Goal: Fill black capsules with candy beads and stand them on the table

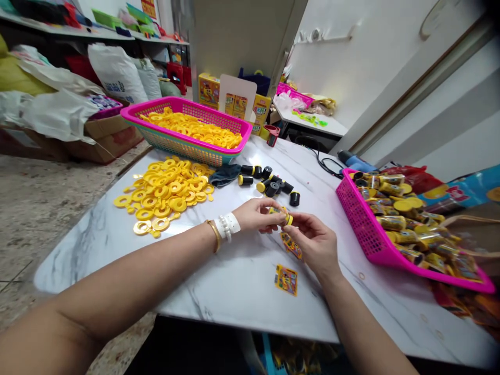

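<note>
Both my hands meet over the middle of the white marble table [117, 239]. My left hand [258, 214] and my right hand [312, 242] are closed together on one small cylinder with a yellow end [287, 217], partly hidden by my fingers. A colourful printed sticker [291, 245] hangs under my right hand. Another sticker [286, 279] lies flat on the table just in front. Several bare black cylinders with yellow caps [269, 183] lie beyond my hands.
A heap of yellow rings [167, 190] lies at the left. Behind it stands a pink basket [156, 110] full of rings. A pink basket [363, 229] at the right holds wrapped cylinders. Bags and boxes line the floor at the left.
</note>
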A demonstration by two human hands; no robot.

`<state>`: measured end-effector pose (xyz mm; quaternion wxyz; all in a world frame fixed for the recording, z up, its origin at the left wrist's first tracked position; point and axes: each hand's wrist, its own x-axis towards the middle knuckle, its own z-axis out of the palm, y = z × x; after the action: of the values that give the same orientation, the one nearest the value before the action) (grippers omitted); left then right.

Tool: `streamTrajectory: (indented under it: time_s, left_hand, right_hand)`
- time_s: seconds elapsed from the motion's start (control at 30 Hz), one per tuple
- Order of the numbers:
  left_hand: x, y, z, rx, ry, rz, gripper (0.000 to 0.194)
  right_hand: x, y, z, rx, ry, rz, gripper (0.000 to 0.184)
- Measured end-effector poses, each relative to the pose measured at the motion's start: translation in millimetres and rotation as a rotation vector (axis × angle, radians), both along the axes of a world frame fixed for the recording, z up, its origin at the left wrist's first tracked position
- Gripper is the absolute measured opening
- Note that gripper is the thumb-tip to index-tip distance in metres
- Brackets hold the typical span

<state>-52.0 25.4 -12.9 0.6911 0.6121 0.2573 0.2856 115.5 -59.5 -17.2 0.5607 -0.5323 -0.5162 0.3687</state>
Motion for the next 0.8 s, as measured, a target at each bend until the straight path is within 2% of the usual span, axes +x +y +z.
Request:
streamTrajectory:
  time_s: [0.17,0.27,0.33,0.4,0.5,0.63,0.73,0.8]
  left_hand:
    - [2,-2,-1.2,0.109,-0.064,-0.034,0.025]
    - [3,-1,-6.1,0.072,-0.018,0.003,0.028]
    - [3,0,-8.6,-0.021,0.019,0.047,0.032]
    - [3,0,-9.7,-0.139,0.017,0.067,0.036]
    - [2,-2,-9.8,-0.226,-0.031,0.04,0.039]
    - [3,-3,-10.0,-0.017,-0.032,-0.029,0.028]
    - [4,-2,-11.1,0.158,-0.039,-0.028,0.02]
    - [4,0,-11.8,0.195,-0.022,-0.037,0.022]
  right_hand:
    - [2,2,-5.7,-0.184,0.173,0.028,0.028]
    - [1,5,-4.6,-0.28,0.225,0.084,0.032]
    - [2,7,-2.2,-0.261,0.168,0.085,0.034]
    - [2,7,-0.5,-0.164,0.068,0.052,0.042]
    - [2,4,-1.4,-0.067,-0.04,0.001,0.042]
    - [1,2,-5.7,-0.23,0.11,-0.047,0.031]
    - [2,5,-7.9,-0.363,0.276,-0.001,0.031]
    - [3,7,-7.6,-0.413,0.341,0.056,0.033]
